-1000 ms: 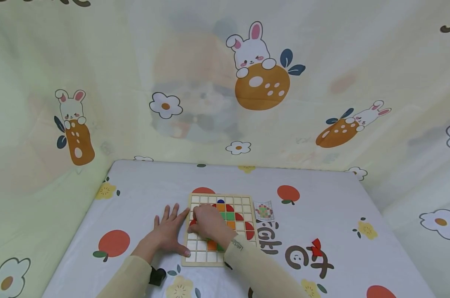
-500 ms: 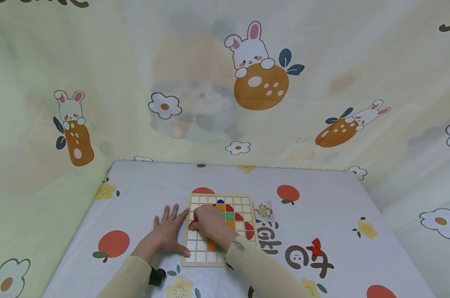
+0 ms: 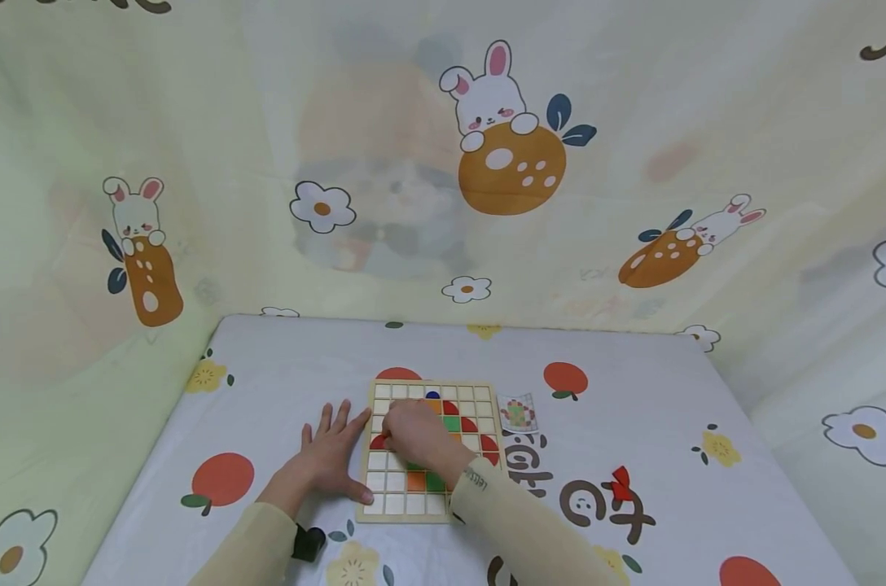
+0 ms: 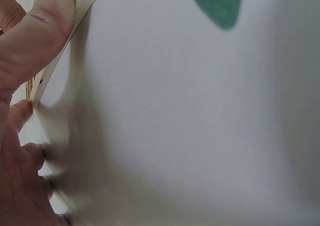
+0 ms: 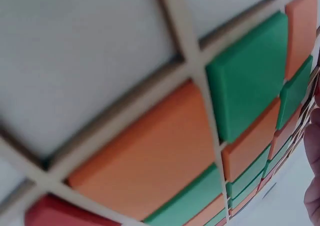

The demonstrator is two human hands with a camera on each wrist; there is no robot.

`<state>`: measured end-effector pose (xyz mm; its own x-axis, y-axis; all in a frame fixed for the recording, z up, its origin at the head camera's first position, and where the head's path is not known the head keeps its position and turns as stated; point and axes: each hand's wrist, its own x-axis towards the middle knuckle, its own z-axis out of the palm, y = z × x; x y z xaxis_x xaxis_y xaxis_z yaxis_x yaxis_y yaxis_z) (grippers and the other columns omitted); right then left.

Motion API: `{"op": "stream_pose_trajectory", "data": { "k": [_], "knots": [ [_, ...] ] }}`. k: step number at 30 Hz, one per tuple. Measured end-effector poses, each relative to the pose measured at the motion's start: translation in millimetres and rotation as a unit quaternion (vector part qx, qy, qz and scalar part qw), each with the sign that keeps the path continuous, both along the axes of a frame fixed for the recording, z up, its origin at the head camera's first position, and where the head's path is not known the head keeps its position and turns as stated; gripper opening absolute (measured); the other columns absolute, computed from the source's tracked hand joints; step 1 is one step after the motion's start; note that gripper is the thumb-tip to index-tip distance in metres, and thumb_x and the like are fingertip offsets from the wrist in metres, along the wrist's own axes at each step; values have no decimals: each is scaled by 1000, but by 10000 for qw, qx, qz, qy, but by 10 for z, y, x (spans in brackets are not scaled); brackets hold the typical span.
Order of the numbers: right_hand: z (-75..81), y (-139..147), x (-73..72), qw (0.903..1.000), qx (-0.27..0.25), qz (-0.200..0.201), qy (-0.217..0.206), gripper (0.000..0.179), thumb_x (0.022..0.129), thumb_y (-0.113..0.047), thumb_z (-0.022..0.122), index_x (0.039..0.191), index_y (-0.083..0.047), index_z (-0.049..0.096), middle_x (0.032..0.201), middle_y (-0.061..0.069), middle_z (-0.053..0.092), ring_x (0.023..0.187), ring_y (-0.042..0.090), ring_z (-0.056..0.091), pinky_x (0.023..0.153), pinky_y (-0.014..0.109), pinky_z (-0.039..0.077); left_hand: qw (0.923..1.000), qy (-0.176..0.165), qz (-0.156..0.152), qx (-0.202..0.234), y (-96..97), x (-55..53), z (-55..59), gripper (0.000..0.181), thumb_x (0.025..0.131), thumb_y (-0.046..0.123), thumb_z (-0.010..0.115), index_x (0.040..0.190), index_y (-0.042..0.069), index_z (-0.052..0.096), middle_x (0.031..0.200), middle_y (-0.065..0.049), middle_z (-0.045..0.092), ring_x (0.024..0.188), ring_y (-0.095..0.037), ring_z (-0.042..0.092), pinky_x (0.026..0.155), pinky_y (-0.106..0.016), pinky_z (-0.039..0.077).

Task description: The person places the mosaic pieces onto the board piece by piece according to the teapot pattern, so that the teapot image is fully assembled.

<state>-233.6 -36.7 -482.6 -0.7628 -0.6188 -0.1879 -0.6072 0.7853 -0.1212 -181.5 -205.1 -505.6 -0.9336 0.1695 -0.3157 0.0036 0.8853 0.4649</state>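
Observation:
A wooden grid board [image 3: 495, 407] lies on the table, partly filled with coloured tiles. My left hand [image 3: 329, 456] rests spread out at its left side, thumb and index fingertip at the frame; the thumb [image 4: 40, 40] shows on the edge in the left wrist view. Over the board's left middle, my right hand [image 3: 421, 435] is curled with fingertips down, pinching a red tile [image 5: 318, 91], a sliver of which shows at the fingertips in the right wrist view. A red rounded tile [image 3: 378, 442] sits just left of the thumb. The right hand hides several cells.
A small pattern card [image 3: 517, 413] lies against the board's right side. A red bow-shaped spot [image 3: 620, 484] is farther right. Near the left wrist is a black object [image 3: 309, 544]. Patterned cloth [image 3: 267, 244] hangs behind and beside the table.
My right hand has shifted slightly right, uncovering more of the red rounded tile at the board's left edge. The left hand stays in place.

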Motion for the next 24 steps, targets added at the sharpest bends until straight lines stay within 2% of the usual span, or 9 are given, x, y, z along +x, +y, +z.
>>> {"op": "stream_pose_trajectory", "data": {
  "k": [3, 7, 10, 16, 19, 24],
  "knots": [
    [19, -12, 24, 9995, 259, 74, 165, 16, 95, -33, 74, 99, -20, 82, 92, -6, 71, 82, 11, 58, 98, 35, 55, 10000, -12, -9, -4, 0, 1, 9, 130, 57, 48, 98, 162, 15, 28, 170, -26, 10, 156, -54, 0, 118, -79, 4],
    [15, 25, 36, 9992, 280, 204, 189, 15, 97, -30, 72, 104, -21, 82, 99, -6, 74, 87, 12, 60, 99, 32, 54, 10000, -35, 4, -17, 9, 5, 24, 129, 58, 48, 97, 162, 15, 28, 170, -26, 10, 156, -54, 0, 118, -79, 4],
    [1, 103, 23, 9996, 19, 278, 49, 18, 100, -24, 68, 111, -22, 81, 104, -5, 74, 91, 12, 60, 96, 28, 54, 10000, -55, 26, -38, 20, 10, 38, 129, 58, 47, 97, 162, 15, 28, 170, -26, 10, 156, -54, 0, 118, -79, 4],
    [24, 287, 13, 9972, -661, -21, -355, 24, 102, -15, 62, 119, -23, 78, 108, -3, 70, 93, 13, 57, 93, 26, 54, 9999, -77, 28, -80, 27, 18, 43, 128, 59, 47, 97, 162, 14, 28, 170, -26, 10, 156, -54, 0, 118, -79, 4],
    [49, 410, 10, 9958, -874, -33, -279, 25, 103, -13, 61, 120, -21, 78, 111, -2, 70, 99, 15, 61, 95, 29, 55, 10000, -46, 17, -80, 24, 18, 30, 128, 59, 47, 98, 162, 14, 29, 170, -26, 11, 156, -54, 1, 118, -79, 5],
    [89, 726, -28, 9896, -1433, -96, -5, 22, 102, -8, 61, 116, -12, 78, 104, 3, 72, 95, 20, 63, 89, 35, 57, 10000, 19, 55, -60, 32, 17, 5, 128, 59, 46, 98, 162, 14, 29, 170, -26, 12, 156, -54, 1, 118, -79, 5]
  ]
}}
